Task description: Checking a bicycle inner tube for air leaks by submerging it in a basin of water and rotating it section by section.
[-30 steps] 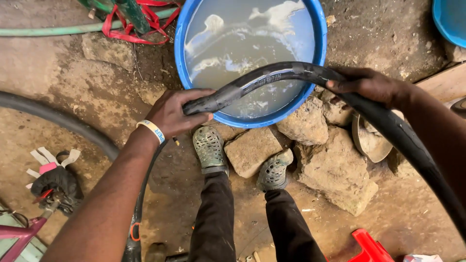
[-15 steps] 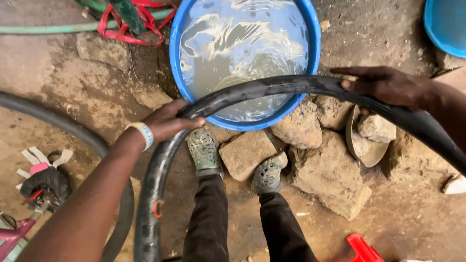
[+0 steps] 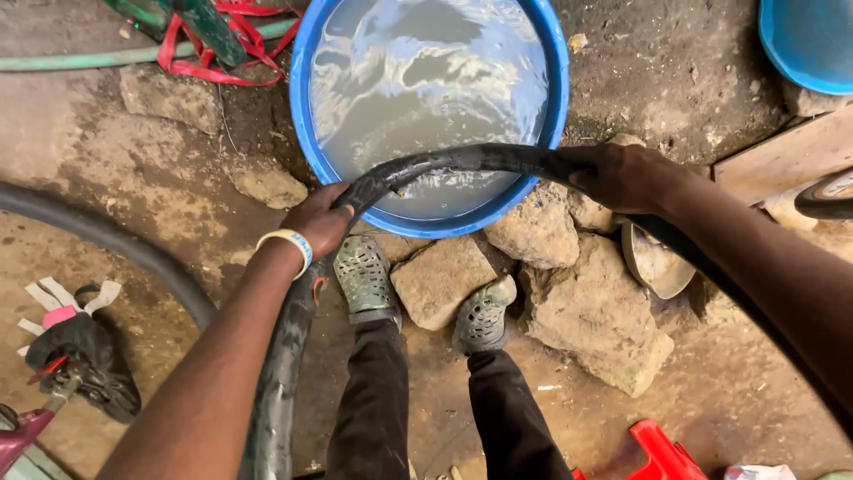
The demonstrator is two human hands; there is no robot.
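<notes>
Currently I am logging one black inner tube [image 3: 444, 164], arched over the near rim of the blue basin [image 3: 302, 133] of cloudy water: the left hand [image 3: 320, 218] is closing around its left bend, the right hand [image 3: 622, 178] clamping the right. In my judgement, both grips should be staying firm and level, pressing the span evenly under the surface beside the stones [image 3: 440, 280].

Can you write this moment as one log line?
left hand: grips black inner tube | right hand: grips it | tube over blue basin of water
</notes>
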